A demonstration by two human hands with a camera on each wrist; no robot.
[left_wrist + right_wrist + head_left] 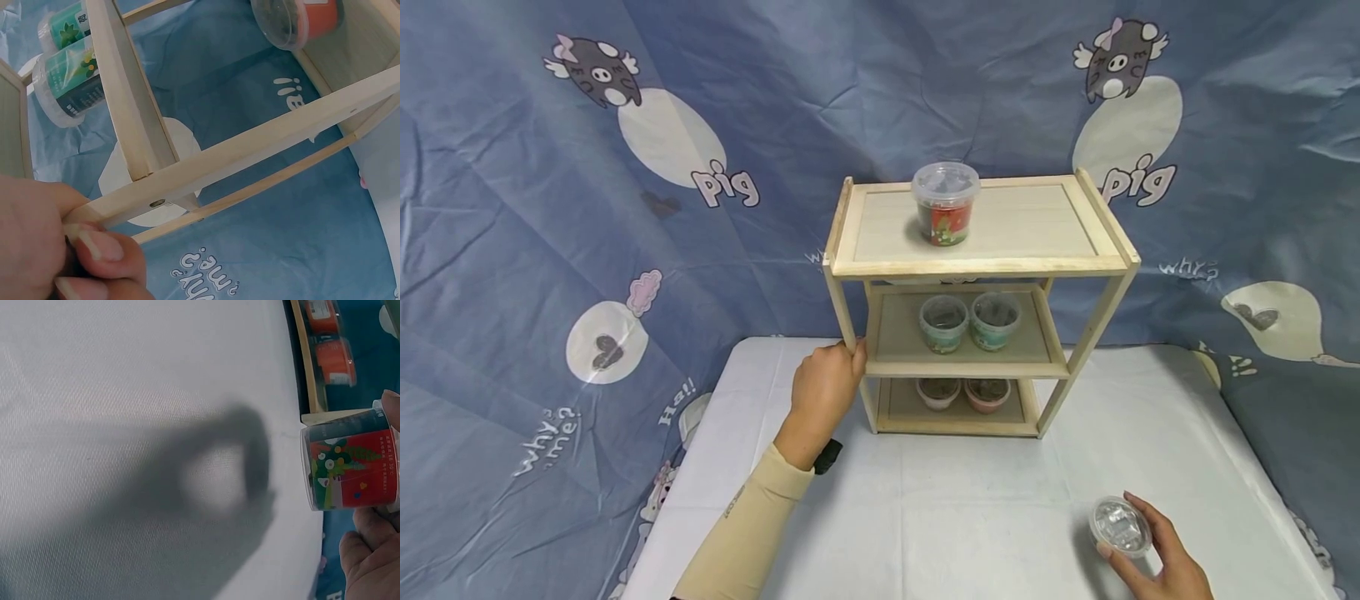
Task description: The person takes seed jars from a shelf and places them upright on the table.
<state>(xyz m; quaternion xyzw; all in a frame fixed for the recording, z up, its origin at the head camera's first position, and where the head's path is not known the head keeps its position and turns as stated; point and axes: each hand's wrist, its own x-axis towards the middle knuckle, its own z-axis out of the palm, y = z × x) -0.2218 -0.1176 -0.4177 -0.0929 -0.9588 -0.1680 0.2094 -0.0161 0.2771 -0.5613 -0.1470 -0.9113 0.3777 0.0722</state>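
My left hand (827,379) grips the left front post of a three-tier wooden shelf (962,268), thumb and fingers curled round it in the left wrist view. In my right hand (1161,554) is a clear plastic tub (1120,527) with a lid, pinched between thumb and fingers above the white cloth at the front right. The right wrist view shows a red label with a plant picture (356,465) on its side. A similar lidded tub (946,204) with a red and green label stands on the top shelf, left of its middle.
Two tubs with green labels (943,323) stand side by side on the middle shelf. Two reddish tubs (988,394) sit on the bottom tier. Behind the shelf hangs a blue cloth (880,100) with pig prints. White cloth (955,508) covers the table.
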